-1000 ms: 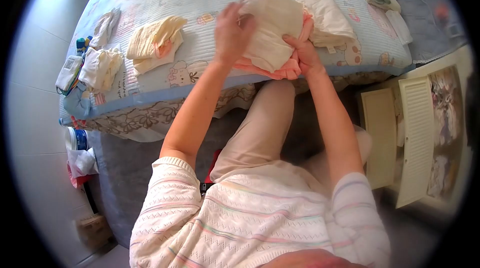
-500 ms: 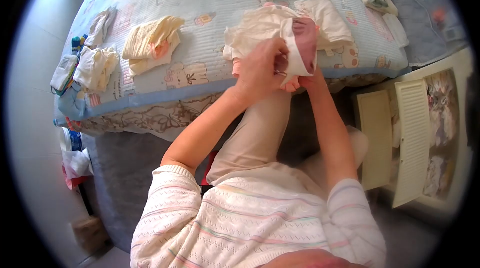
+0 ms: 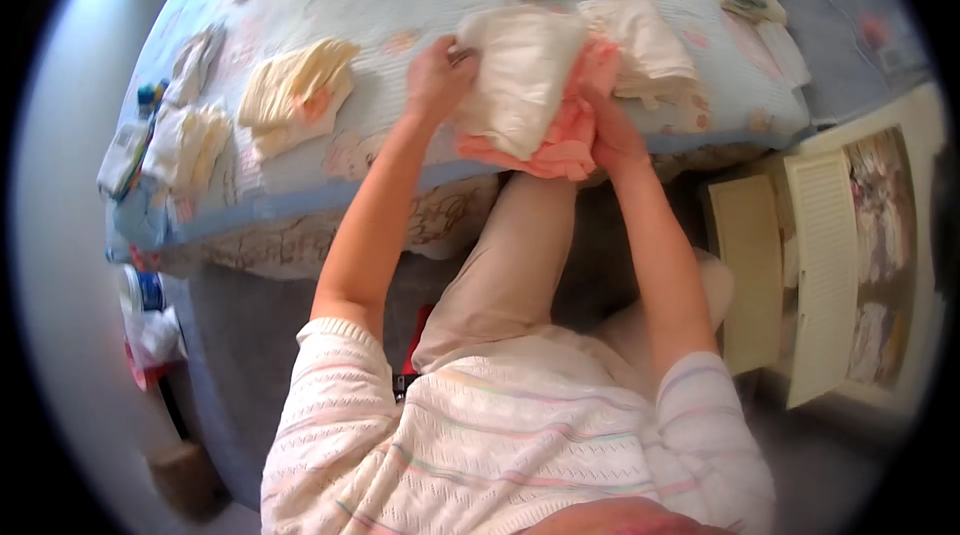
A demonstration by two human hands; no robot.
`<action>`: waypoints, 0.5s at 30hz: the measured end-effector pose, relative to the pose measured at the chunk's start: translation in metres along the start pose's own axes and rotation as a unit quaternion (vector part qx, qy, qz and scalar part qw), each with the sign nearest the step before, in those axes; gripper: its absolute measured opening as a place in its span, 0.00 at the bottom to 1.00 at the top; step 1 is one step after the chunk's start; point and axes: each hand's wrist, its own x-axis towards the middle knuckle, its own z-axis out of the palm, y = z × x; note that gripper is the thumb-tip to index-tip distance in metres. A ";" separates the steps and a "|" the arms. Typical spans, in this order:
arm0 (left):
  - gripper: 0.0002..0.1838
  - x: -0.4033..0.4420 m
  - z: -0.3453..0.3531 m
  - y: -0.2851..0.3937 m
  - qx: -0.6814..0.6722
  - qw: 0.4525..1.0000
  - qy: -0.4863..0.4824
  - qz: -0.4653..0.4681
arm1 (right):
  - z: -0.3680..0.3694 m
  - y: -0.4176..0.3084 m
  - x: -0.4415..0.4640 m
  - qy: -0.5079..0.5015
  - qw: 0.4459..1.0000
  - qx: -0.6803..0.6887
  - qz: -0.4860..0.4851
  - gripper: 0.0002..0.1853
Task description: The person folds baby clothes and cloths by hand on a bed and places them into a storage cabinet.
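Note:
A folded white cloth lies over a pink cloth at the front edge of the bed. My left hand has its fingers closed on the white cloth's left edge. On the other side, my right hand grips the pink cloth, its fingers partly hidden by the fabric. Just behind my right hand sits another white cloth. A cream folded cloth with a small pink-orange patch lies to the left of my left hand.
The bed has a pale blue printed cover. White clothes and a small packet lie at its left edge. Open cabinet doors stand at the right. A white-and-blue tub is at the lower left.
The white cloth, folded back with a mauve surface showing, now lies flat over the pink cloth. My left hand has moved left to its edge; my right hand stays at the right side.

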 end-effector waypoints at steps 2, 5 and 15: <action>0.19 0.012 -0.002 -0.016 0.028 0.996 -0.071 0.043 | -0.002 -0.008 0.002 0.044 0.999 -0.014 0.001 0.27; 0.14 0.021 0.003 -0.028 -0.253 0.946 -0.201 -0.035 | 0.007 -0.007 0.010 0.037 0.996 -0.058 -0.052 0.27; 0.22 -0.036 -0.001 0.015 -0.432 0.857 -0.245 -0.136 | 0.024 -0.033 -0.072 -0.040 0.990 0.003 -0.132 0.30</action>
